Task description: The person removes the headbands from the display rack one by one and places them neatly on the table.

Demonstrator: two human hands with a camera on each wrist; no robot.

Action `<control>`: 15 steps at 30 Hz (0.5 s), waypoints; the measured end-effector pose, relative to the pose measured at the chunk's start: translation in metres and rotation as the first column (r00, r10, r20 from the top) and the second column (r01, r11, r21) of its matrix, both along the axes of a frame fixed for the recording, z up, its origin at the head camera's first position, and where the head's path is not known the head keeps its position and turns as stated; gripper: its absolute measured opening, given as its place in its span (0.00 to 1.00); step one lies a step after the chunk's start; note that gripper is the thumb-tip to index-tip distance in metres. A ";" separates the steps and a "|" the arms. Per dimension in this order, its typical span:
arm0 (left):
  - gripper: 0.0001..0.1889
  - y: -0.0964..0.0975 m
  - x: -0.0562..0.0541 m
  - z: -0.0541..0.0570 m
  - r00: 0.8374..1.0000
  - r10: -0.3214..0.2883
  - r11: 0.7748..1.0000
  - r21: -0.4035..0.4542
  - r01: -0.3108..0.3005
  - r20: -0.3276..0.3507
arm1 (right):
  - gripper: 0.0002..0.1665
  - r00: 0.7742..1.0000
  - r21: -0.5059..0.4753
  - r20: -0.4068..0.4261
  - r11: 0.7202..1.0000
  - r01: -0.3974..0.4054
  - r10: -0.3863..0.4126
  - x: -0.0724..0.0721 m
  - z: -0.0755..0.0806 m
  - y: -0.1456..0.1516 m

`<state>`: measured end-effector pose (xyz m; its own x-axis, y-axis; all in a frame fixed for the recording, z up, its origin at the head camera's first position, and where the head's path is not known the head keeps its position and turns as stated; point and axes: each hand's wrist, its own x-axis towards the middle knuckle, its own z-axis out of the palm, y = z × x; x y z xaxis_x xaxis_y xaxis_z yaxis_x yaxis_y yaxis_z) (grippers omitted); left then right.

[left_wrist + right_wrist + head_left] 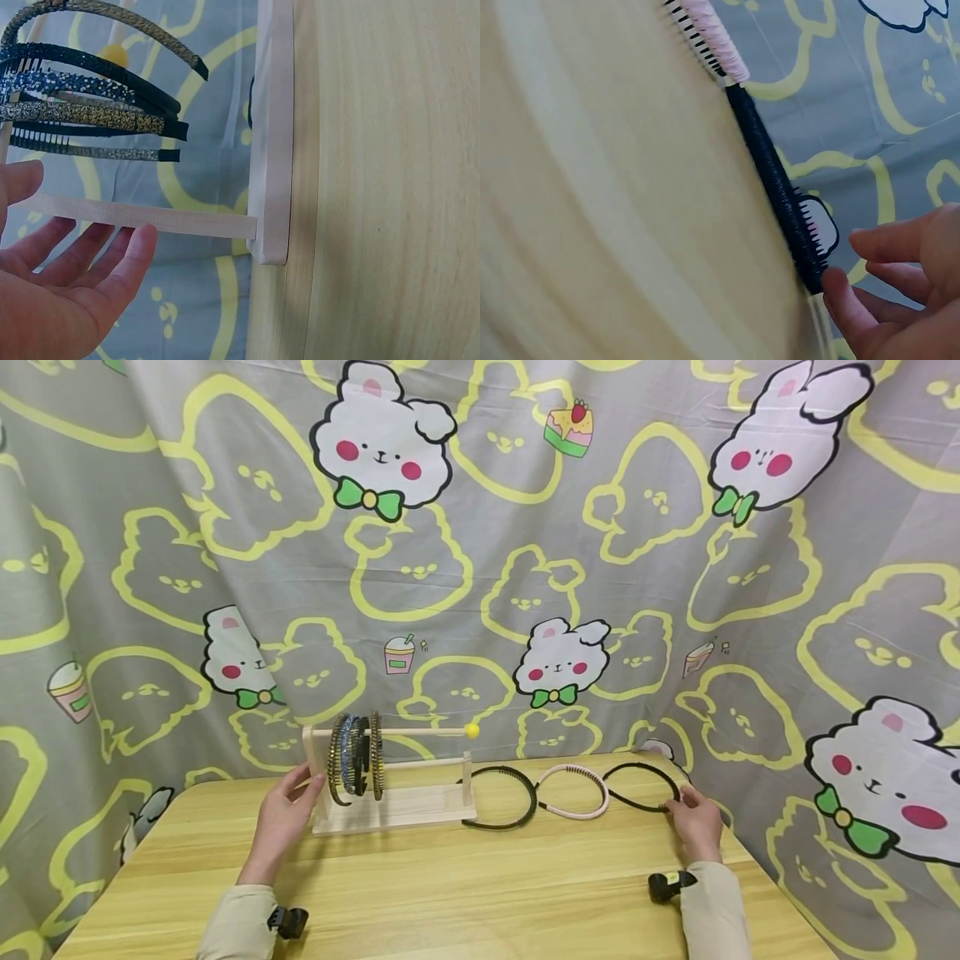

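My left hand (287, 806) is at the left upright (142, 212) of a wooden headband rack (420, 806). In the left wrist view, its thumb lies on one side of that upright and its loosely extended fingers on the other, fingertips right at the wood. Several glittery headbands (346, 756) in gold, blue and black hang on the rack's upper rod (427, 732). Far right, my right hand (697, 825) has its fingers spread beside a black headband (640, 767); in the right wrist view, one fingertip meets the headband's lower end and nothing is gripped.
Right of the rack, a pink headband (573, 816) and a dark green headband (534, 802) lie in a row with the black one on the wooden table (480, 893). A yellow ball (472, 730) caps the rod's right end. A patterned grey curtain (480, 568) hangs behind the table.
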<state>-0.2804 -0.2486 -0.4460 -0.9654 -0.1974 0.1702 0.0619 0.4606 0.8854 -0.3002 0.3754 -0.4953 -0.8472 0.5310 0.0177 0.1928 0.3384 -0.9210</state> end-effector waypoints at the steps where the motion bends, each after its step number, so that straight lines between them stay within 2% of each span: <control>1: 0.36 0.000 0.000 0.000 1.000 -0.001 1.000 0.003 0.001 0.000 | 0.35 1.000 0.002 0.001 1.000 -0.005 0.005 0.000 0.002 0.000; 8: 0.37 -0.001 0.002 0.001 1.000 -0.012 1.000 0.024 0.011 0.007 | 0.39 0.999 0.022 -0.022 1.000 -0.023 0.024 0.000 0.027 -0.011; 15: 0.37 0.000 0.003 0.002 1.000 -0.022 0.999 0.027 0.021 0.022 | 0.36 0.985 0.015 -0.160 0.998 -0.058 0.060 0.006 0.063 -0.044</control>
<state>-0.2772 -0.2486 -0.4436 -0.9729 -0.1811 0.1436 0.0517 0.4351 0.8989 -0.2943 0.3318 -0.4326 -0.8627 0.4795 0.1608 0.0227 0.3542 -0.9349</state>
